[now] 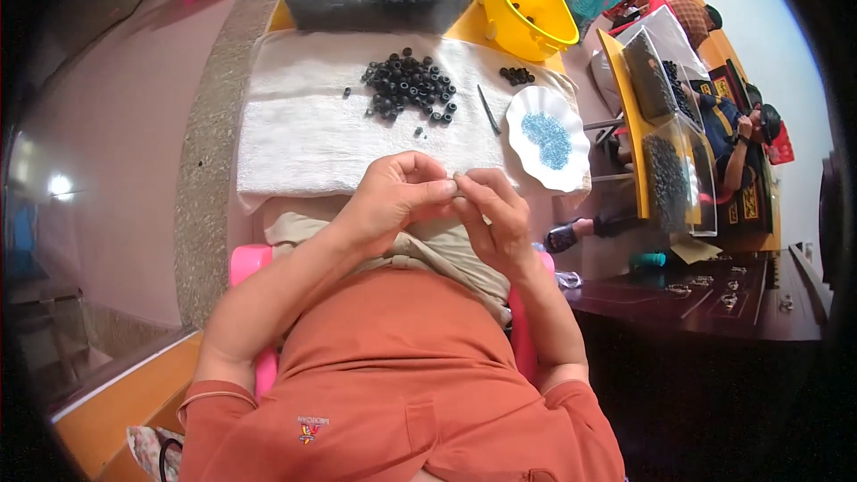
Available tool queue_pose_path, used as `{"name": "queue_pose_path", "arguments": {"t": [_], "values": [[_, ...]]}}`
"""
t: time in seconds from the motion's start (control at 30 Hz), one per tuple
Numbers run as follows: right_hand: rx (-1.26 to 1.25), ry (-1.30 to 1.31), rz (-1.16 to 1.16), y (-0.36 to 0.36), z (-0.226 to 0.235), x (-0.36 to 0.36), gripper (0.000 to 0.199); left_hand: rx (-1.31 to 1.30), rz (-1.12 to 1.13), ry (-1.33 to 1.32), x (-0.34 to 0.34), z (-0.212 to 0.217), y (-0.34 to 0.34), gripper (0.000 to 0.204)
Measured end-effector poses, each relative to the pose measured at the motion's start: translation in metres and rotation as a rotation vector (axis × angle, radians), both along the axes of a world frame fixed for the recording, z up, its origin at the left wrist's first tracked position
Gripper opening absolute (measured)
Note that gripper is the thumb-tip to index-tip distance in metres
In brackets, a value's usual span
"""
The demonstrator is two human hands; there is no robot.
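Observation:
My left hand [397, 199] and my right hand [496, 217] meet above the near edge of a white cloth [299, 125]. The fingertips of both are pinched together, and whatever lies between them is too small and covered to name. Beyond them a loose pile of black beads [409, 89] rests on the cloth, a few strays around it. To the right stands a white scalloped dish [572, 174] with tiny light-blue beads [546, 140] in it. Beside the dish lies a slim dark pointed tool [488, 110], with a small cluster of black beads [517, 76] behind it.
At the table's far end a clear plastic bin [370, 5] full of black beads stands beside a yellow basin [528, 22]. On the right, another table [632, 125] carries clear boxes, with people seated beyond. Pink chair arms [251, 261] flank me.

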State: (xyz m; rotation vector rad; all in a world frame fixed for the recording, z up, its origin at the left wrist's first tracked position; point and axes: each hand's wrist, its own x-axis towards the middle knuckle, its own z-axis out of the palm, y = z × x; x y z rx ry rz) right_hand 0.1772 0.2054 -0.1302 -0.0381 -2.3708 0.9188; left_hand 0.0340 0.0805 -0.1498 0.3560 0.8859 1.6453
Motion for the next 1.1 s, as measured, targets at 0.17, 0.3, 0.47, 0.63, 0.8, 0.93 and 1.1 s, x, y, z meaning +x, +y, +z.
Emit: {"name": "queue_pose_path", "arguments": {"t": [0.17, 0.3, 0.47, 0.63, 0.8, 0.93, 1.1], "values": [[-0.203, -0.064, 0.123, 0.010, -0.006, -0.017, 0.022, -0.044, 0.105, -0.062, -0.005, 0.004, -0.017, 0.014], [-0.059, -0.087, -0.009, 0.028, -0.010, -0.050, 0.014, -0.012, 0.189, -0.075, -0.013, -0.004, -0.022, 0.014], [0.235, -0.304, -0.261, 0.032, -0.016, -0.079, 0.018, 0.021, 0.218, -0.075, -0.016, -0.009, -0.023, 0.014], [0.294, -0.375, -0.251, 0.035, -0.028, -0.091, 0.018, 0.027, 0.224, -0.076, -0.018, -0.010, -0.024, 0.015], [0.292, -0.391, -0.247, 0.036, -0.034, -0.090, 0.017, 0.022, 0.236, -0.078, -0.020, -0.013, -0.023, 0.015], [0.128, -0.250, -0.177, 0.035, -0.032, -0.082, 0.015, -0.004, 0.251, -0.077, -0.020, -0.011, -0.023, 0.015], [-0.207, -0.090, -0.029, 0.041, -0.034, -0.075, 0.014, -0.014, 0.254, -0.060, -0.020, -0.013, -0.023, 0.014]]}}
